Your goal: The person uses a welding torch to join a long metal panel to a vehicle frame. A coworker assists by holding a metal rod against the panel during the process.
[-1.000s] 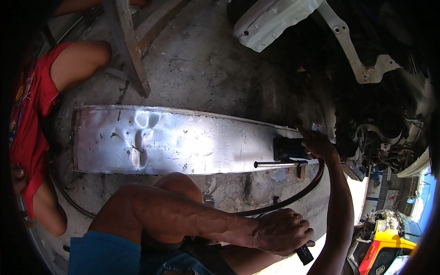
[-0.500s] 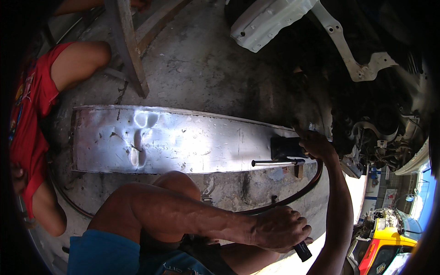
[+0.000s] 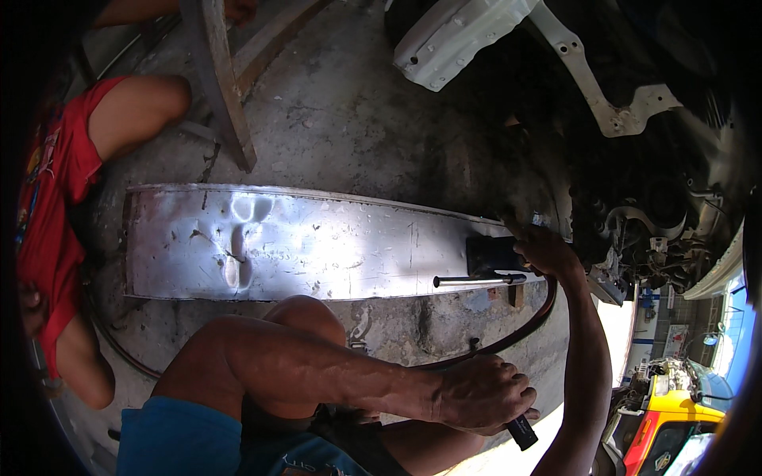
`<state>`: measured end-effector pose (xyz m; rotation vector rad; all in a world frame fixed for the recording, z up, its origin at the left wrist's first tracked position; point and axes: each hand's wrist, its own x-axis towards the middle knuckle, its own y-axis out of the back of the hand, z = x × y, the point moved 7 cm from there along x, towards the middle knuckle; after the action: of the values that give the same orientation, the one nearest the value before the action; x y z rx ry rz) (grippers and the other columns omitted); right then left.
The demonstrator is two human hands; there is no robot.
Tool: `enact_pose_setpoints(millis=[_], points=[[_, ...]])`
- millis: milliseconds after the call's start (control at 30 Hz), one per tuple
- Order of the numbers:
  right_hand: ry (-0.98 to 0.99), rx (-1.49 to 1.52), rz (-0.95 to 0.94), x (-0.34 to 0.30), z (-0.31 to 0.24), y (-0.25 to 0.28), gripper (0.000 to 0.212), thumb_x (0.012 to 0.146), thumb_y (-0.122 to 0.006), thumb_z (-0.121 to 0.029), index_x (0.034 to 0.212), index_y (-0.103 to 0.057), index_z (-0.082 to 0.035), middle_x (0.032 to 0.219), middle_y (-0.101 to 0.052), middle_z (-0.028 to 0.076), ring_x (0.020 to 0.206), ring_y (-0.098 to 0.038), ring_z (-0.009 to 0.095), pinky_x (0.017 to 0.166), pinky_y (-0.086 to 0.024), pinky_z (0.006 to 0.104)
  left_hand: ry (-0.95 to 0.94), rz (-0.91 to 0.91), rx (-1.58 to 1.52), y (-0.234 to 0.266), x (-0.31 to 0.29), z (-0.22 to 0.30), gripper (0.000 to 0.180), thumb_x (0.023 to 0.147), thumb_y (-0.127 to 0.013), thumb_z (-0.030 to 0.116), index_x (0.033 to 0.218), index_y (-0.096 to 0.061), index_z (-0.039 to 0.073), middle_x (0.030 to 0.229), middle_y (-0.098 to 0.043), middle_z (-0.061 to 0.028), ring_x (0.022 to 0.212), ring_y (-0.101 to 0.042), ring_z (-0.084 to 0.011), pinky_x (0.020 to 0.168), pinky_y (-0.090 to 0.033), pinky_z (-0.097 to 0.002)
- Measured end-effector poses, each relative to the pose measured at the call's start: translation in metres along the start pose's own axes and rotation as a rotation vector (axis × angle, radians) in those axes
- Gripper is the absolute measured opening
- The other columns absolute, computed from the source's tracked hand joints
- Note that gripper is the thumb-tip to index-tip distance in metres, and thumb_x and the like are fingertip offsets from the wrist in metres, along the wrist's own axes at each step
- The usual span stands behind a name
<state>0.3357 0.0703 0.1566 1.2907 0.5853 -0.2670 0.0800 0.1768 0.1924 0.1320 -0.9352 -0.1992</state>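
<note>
One other person, in red clothing, is crouching at the far left edge, one bare knee raised.
One wooden post is leaning across the concrete floor above the sheet.
One long metal panel, silvery and dented near its left third, is lying flat on the floor, running left to right.
One left hand is closing in a fist around a dark handle, whose end is sticking out below the knuckles.
One dark hose is curving from near that fist up toward the right end of the panel.
One black block-shaped tool is sitting on the panel's right end, with one thin metal rod lying just in front of it.
One right hand is resting against the black tool, fingers curled over it; whether it is gripping firmly is hard to tell.
One stripped car front with white body parts is filling the upper right.
One yellow vehicle is standing at the lower right.
</note>
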Motion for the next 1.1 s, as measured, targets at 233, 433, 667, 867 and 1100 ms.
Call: enact_pose_setpoints(millis=[233,433,667,867,1100], points=[[0.085,-0.001,0.051,0.000,0.001,0.001,0.034,0.094,-0.065,-0.032,0.104,-0.069,0.000,0.078,-0.073,0.013,0.058,-0.071,0.021,0.058,-0.056,0.0401,0.002,-0.016,-0.014,0.000,0.000,0.001,0.039,0.099,-0.072,0.037,0.078,-0.065,0.005,0.068,-0.064,-0.0054,0.063,-0.066,-0.0182,0.057,-0.054,-0.0321],[-0.009,0.065,0.034,-0.005,-0.004,0.006,0.032,0.095,-0.065,-0.033,0.103,-0.068,-0.002,0.075,-0.071,0.011,0.056,-0.068,0.020,0.056,-0.054,0.0388,-0.008,-0.040,-0.004,-0.003,-0.001,-0.001,0.037,0.099,-0.072,0.036,0.079,-0.066,0.005,0.069,-0.065,-0.0059,0.063,-0.067,-0.0184,0.057,-0.054,-0.0326],[-0.036,0.094,0.023,-0.010,-0.006,0.009,0.032,0.096,-0.068,-0.034,0.106,-0.068,-0.004,0.075,-0.070,0.011,0.056,-0.066,0.018,0.055,-0.052,0.0372,-0.008,-0.050,-0.007,-0.004,-0.001,0.002,0.035,0.098,-0.072,0.035,0.082,-0.068,0.005,0.070,-0.065,-0.0053,0.064,-0.068,-0.0185,0.058,-0.054,-0.0323],[-0.087,0.159,-0.031,-0.022,-0.018,0.014,0.029,0.098,-0.068,-0.033,0.106,-0.067,-0.005,0.075,-0.069,0.010,0.055,-0.065,0.017,0.053,-0.050,0.0371,-0.004,-0.038,-0.001,-0.002,0.000,0.005,0.035,0.097,-0.073,0.036,0.081,-0.068,0.004,0.070,-0.065,-0.0053,0.064,-0.068,-0.0182,0.057,-0.054,-0.0320],[-0.101,0.208,-0.062,-0.022,-0.020,0.014,0.027,0.099,-0.066,-0.031,0.107,-0.066,-0.005,0.074,-0.068,0.008,0.054,-0.063,0.016,0.050,-0.049,0.0355,-0.026,-0.032,-0.012,0.000,0.000,0.004,0.038,0.099,-0.072,0.035,0.077,-0.066,0.004,0.067,-0.064,-0.0061,0.060,-0.067,-0.0189,0.055,-0.055,-0.0317]])
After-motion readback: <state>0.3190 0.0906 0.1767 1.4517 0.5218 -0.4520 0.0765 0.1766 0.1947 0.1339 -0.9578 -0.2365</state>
